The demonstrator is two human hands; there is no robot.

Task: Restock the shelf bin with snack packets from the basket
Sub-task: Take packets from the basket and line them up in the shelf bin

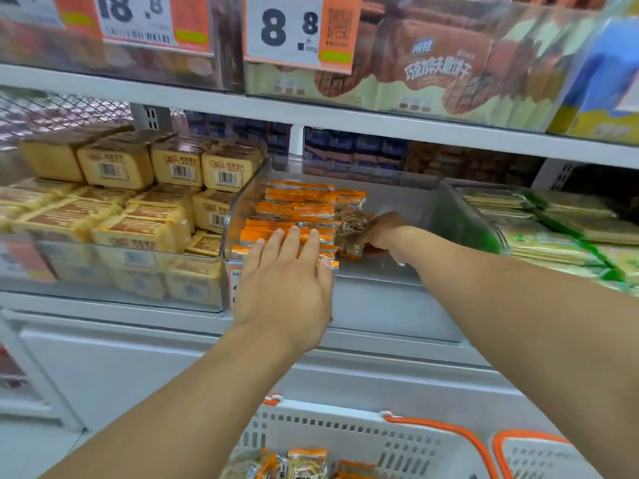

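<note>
A clear plastic shelf bin (pixel 460 216) in the middle of the shelf holds rows of orange snack packets (pixel 297 209) along its left side. My left hand (pixel 287 278) lies flat with straight fingers on the front packets of that stack. My right hand (pixel 383 231) reaches into the bin and grips a small bunch of brownish clear-wrapped packets (pixel 351 233) beside the stack. Below, at the bottom edge, a white perforated basket (pixel 345 433) with orange handles holds several more packets (pixel 304 463).
A bin of yellow cake packs (pixel 145 216) stands to the left, green-wrapped packs (pixel 560 229) to the right. A shelf above carries price tags (pixel 287 29) and wafer bags. A second basket (pixel 539 454) shows at the bottom right.
</note>
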